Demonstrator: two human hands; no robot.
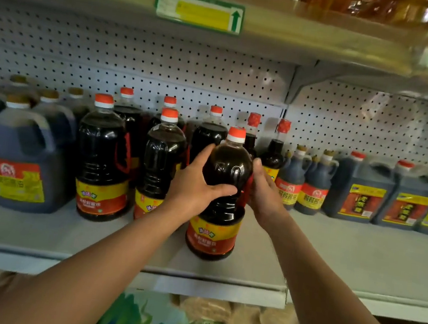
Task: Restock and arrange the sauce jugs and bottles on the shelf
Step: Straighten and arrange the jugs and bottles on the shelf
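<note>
Hands hold one bottle upright on the shelf, near its front edge at 6 o'clock: the left hand curls round its shoulder, the right hand closes on its far side by the red handle, probably to steady it. Bare shelf at 3 o'clock leaves room; matching bottles crowd 9 o'clock.

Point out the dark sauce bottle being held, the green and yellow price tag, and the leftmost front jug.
Dark red-capped sauce bottle [227, 169]: head view, upper body.
Green-and-yellow price tag [200, 10]: head view, yellow centre.
Big dark gold-capped handled jug [21, 161]: head view, body above label.
</note>
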